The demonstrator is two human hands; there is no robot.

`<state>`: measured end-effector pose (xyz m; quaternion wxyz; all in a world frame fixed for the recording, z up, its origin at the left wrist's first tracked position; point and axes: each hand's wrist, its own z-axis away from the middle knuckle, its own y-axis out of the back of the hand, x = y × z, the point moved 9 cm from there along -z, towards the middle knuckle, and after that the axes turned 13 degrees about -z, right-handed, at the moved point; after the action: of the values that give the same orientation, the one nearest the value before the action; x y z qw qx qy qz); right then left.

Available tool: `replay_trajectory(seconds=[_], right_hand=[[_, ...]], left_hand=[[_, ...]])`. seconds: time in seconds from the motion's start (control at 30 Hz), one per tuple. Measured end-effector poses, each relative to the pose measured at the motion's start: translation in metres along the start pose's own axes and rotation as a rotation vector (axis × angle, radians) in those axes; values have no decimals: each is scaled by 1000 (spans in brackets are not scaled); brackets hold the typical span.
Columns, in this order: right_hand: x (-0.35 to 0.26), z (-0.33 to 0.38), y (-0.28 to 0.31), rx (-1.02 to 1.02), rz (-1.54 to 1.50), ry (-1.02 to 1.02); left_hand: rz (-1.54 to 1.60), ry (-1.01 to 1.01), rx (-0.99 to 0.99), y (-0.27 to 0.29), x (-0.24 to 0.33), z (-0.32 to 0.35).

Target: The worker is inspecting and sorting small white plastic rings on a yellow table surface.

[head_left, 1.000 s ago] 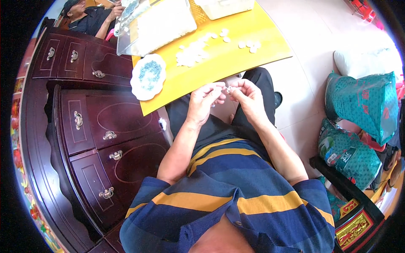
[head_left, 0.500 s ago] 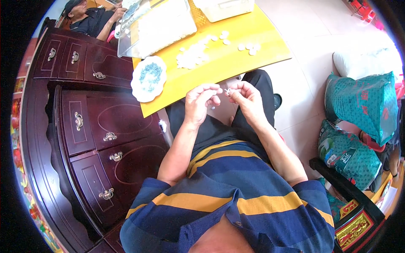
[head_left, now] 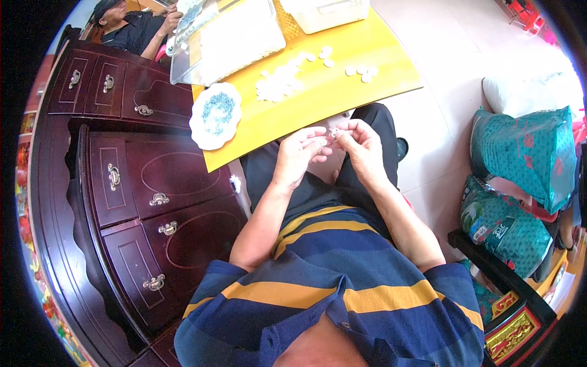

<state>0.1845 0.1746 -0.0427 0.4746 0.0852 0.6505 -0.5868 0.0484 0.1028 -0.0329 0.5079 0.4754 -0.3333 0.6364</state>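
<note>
Above my lap, just off the table's near edge, my two hands are close together. My right hand [head_left: 365,154] is closed, thumb and forefinger pinching a small white piece [head_left: 333,133]. My left hand [head_left: 295,158] is also closed in a pinch beside it; whatever lies between its fingertips is too small to make out. On the yellow table [head_left: 342,82] in front, a white scalloped plate [head_left: 202,131] carries many tiny blue-grey pieces. A loose group of small white pieces [head_left: 279,82] and several white round ones [head_left: 365,73] lie to its right.
At the table's far side stand a clear bin [head_left: 238,40] of white pieces and a white tub [head_left: 327,15]. A dark wooden cabinet [head_left: 153,177] lines the left. Teal bags [head_left: 526,153] rest at right. Another person [head_left: 131,30] sits far left.
My left hand has shifted right, bringing its fingertips closer to the white piece in my right hand. My right hand has hardly moved. A tiny piece seen below my left fingers is now out of sight.
</note>
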Motion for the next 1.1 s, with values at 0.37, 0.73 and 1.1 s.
replay_trajectory(seconds=[0.37,0.73,1.1], right_hand=[[-2,-1,8,82,-121,18],[29,-3,26,184,-567,-273],[21,-5,26,172,-579,-206]], left_hand=[[-343,-237,58,-13,19,8],[-598,-483,109,-72,53,38],[-490,-607,98,-75,51,40]])
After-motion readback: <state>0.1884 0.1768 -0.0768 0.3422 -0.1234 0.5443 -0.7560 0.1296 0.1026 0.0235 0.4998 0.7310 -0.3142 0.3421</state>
